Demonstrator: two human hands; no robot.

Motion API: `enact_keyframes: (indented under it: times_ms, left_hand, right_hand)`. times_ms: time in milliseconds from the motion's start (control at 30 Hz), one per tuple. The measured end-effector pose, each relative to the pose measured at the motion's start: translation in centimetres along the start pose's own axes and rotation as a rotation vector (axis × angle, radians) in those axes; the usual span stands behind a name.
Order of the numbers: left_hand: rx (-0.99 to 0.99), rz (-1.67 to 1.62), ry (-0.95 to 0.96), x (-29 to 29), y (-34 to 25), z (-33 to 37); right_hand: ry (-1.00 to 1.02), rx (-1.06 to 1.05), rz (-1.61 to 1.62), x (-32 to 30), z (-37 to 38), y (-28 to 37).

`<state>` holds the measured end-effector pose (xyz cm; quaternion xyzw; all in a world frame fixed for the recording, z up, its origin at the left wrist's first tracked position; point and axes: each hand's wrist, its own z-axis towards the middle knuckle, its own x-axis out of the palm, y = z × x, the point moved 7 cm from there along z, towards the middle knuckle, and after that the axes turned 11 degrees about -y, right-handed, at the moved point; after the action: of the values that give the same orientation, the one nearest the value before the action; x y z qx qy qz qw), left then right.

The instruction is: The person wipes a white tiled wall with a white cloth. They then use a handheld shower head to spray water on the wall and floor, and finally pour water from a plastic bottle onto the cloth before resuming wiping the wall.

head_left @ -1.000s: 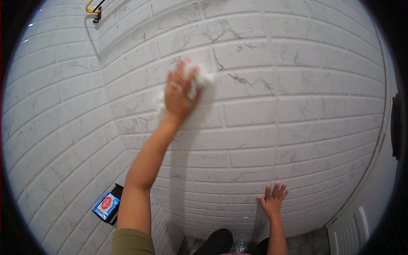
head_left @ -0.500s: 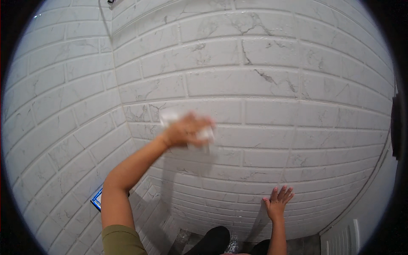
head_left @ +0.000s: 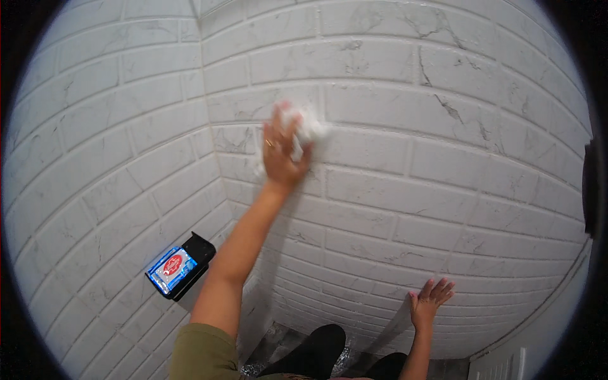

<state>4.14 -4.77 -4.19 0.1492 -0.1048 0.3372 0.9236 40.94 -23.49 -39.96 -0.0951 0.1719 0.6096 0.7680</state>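
Note:
My left hand (head_left: 283,147) presses a crumpled white cloth (head_left: 310,126) against the tiled wall (head_left: 373,145), near the inner corner. Blur softens both, and whether the cloth is fabric or paper I cannot tell. Some of it sticks out on either side of the fingers, and a ring shows on one finger. Lower down and to the right, my right hand (head_left: 429,303) rests flat on the same wall, fingers spread and nothing held.
On the left wall a black holder (head_left: 201,248) carries a blue and silver packet (head_left: 171,269) with a red oval. White panelling (head_left: 500,365) stands at lower right, and a dark object (head_left: 590,190) at the right rim. Grey flooring (head_left: 275,339) shows below by my dark-clad legs.
My left hand has swept the cloth upward on the wall and turned fingers-up. The view has shifted, bringing the whole packet and holder into sight. My right hand stays on the wall.

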Motion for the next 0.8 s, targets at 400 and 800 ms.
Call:
enact_keyframes:
  times_ms: [400,800]
  left_hand:
    - [0.126,-0.077,0.139,-3.4,3.6,-6.4]
    - [-0.542,0.231,-0.276,-7.3,12.5,-7.3]
  right_hand:
    - [0.026,-0.013,-0.017,0.1,0.0,-0.1]
    - [0.017,0.010,-0.008,0.3,-0.3,-0.1]
